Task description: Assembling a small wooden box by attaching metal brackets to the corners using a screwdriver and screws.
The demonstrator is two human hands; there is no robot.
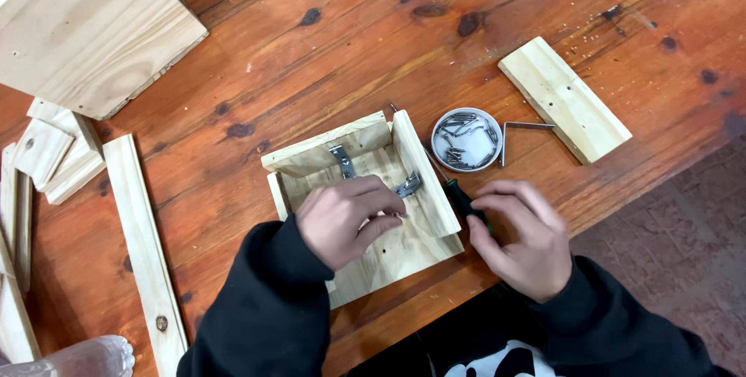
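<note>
The left hand (pixel 346 218) covers the middle of the pale, open-topped pine box frame (pixel 365 198), so whatever its curled fingertips press near the small metal corner bracket (pixel 409 185) cannot be made out. Whether it grips anything I cannot tell. A second metal bracket (pixel 342 161) sits at the frame's 12 o'clock wall, partly shadowed. The right hand (pixel 521 237) lies at 3 o'clock of the frame, fingers narrowly closed around a dark-handled screwdriver (pixel 465 202) with green trim; most of the handle is hidden in the palm, and its thin shaft runs toward 11 o'clock along the frame's outer wall. Both wrists come up from 6 o'clock in black sleeves, the left bent inward over the frame.

On the reddish-brown knotted wooden desk (pixel 311 58), a round white dish of small metal screws (pixel 466 138) stands just beside the frame at 2 o'clock, with a bent metal hex key (pixel 517 136) next to it and a short pale plank (pixel 563 99) beyond. A long pale strip (pixel 144 245) lies at 9 o'clock; the large board (pixel 85 27) at 10 o'clock is cut off by the picture's edge.
</note>
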